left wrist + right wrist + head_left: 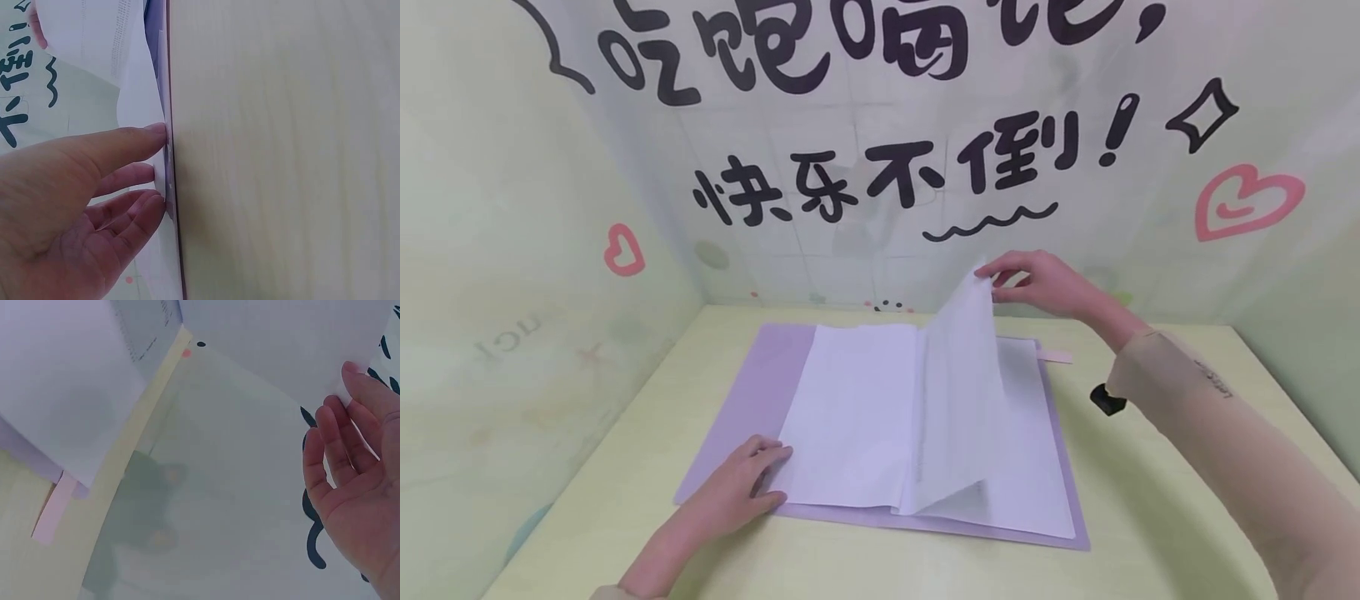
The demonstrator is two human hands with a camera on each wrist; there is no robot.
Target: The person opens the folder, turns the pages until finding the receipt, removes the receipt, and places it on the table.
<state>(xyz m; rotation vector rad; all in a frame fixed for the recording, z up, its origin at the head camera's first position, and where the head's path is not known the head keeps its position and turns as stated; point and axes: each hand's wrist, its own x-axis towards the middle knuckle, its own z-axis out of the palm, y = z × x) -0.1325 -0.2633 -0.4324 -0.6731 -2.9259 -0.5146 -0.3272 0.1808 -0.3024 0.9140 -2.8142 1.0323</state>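
A purple-covered folder or booklet lies spread flat on the table with white pages on both sides. My right hand pinches the upper corner of a raised page between thumb and index finger; its other fingers curve loosely in the right wrist view. That page stands tilted up from the middle, its lower corner bent. My left hand rests at the lower left of the pages, fingertips and thumb touching the paper near its edge. In the left wrist view, the fingers are relaxed against the sheet.
A pink tab sticks out from the right edge of the cover. Beyond the pale wooden table rises a wall with black lettering and pink hearts. A small black object shows beside the right wrist.
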